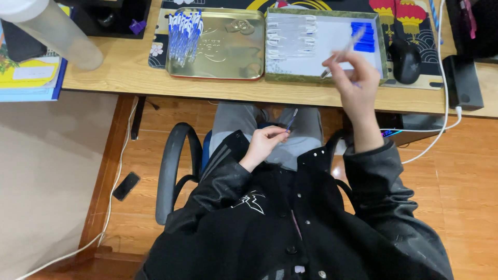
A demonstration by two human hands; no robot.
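My left hand [265,141] rests over my lap and pinches a thin pen refill [291,120] with a blue end, tip pointing up. My right hand [354,83] is raised at the desk's front edge and holds a clear pen barrel [342,53], slightly blurred, over the green-rimmed tray [327,79]. That tray holds several clear barrels [290,35] on the left and a stack of blue caps [363,35] on the right. A gold metal tray [228,49] to its left carries a pile of assembled blue-and-white pens [183,33].
A black mouse [405,61] lies right of the green-rimmed tray, with a white cable [441,93] and a black box [463,82] beyond. A frosted cylinder [57,32] and books [31,78] sit at far left. Chair armrest [174,166] and a phone [126,186] on the floor.
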